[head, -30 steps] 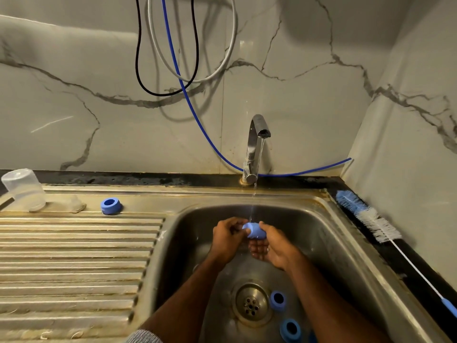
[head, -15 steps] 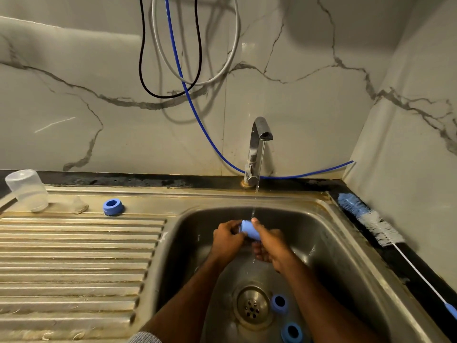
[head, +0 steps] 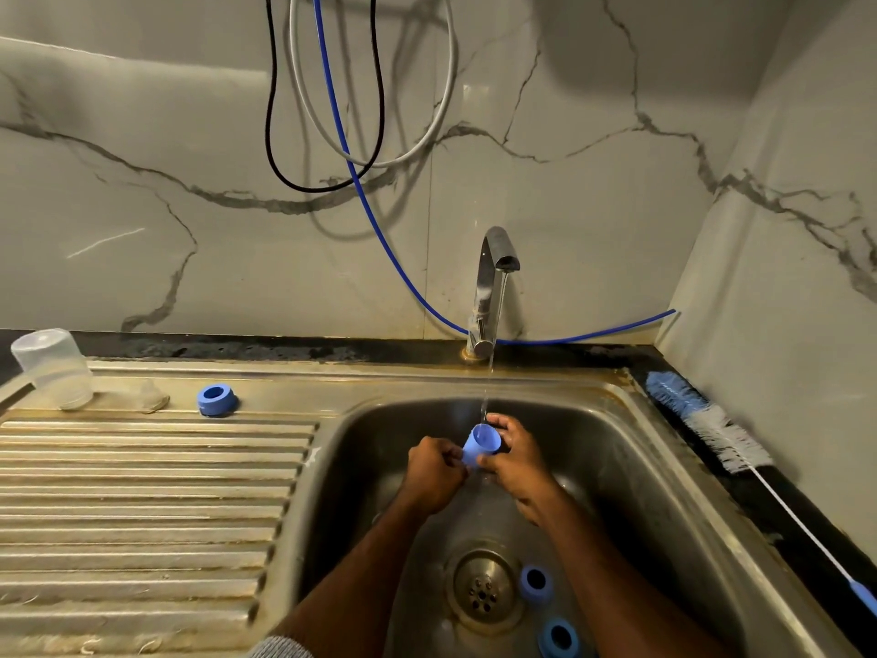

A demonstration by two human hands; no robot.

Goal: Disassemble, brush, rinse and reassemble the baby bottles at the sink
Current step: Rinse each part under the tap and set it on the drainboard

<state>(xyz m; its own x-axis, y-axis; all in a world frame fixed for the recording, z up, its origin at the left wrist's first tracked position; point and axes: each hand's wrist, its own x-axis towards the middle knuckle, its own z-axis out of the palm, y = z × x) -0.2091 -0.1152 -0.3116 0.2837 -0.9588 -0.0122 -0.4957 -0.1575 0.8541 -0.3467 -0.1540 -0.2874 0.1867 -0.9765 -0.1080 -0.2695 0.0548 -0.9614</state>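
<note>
A small blue bottle cap (head: 480,446) is held over the steel sink basin (head: 640,491), its open mouth turned up under the thin water stream from the tap (head: 491,287). My left hand (head: 434,472) grips its lower end and my right hand (head: 515,460) curls round its far side. Two blue screw rings lie in the basin beside the drain: one ring (head: 536,584) close to it, the other ring (head: 560,638) nearer me. A third blue ring (head: 217,399) sits on the drainboard, next to a clear teat (head: 149,396) and an upturned clear bottle (head: 52,368).
The bottle brush (head: 707,422) lies along the right counter edge, its white wire handle running toward me. The ribbed drainboard (head: 142,505) fills the left side. Black, white and blue cables (head: 332,111) hang on the marble wall behind the tap.
The blue cap has been turned in my hands so its open mouth now faces up into the stream. My right hand has moved round to its far side.
</note>
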